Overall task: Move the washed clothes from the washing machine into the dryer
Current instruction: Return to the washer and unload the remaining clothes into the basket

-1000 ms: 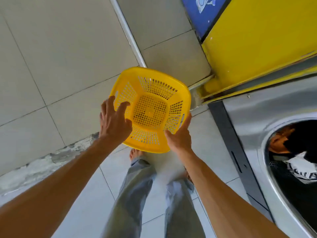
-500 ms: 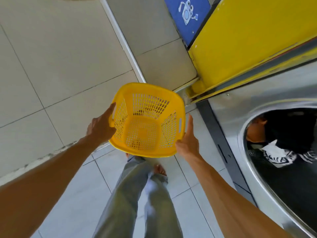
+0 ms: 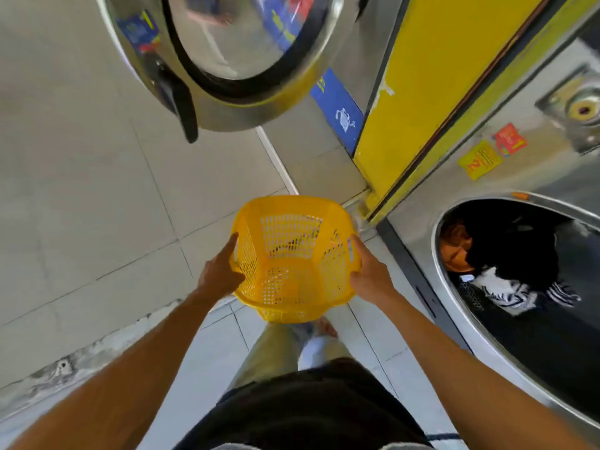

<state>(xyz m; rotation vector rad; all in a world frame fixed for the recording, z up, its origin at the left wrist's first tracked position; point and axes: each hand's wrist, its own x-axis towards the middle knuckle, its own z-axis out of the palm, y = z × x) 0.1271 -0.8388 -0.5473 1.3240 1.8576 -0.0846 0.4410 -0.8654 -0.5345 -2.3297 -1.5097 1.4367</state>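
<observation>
Basket [image 3: 293,258] sits clamped between left hand [image 3: 220,274] and right hand [image 3: 370,276]; set it level below the drum opening [image 3: 454,306], clothes [image 3: 506,271] at three o'clock.

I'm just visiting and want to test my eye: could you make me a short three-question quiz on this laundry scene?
1. True or false: the yellow perforated plastic basket already holds clothes.
2. Which hands grip the basket? A) left hand only B) right hand only C) both
3. Fill in: the dark and striped clothes lie inside the steel machine's round ______.

Key: 1 false, the basket is empty; 2 C, one hand on each side; 3 opening, with the round glass door swung open.
</observation>
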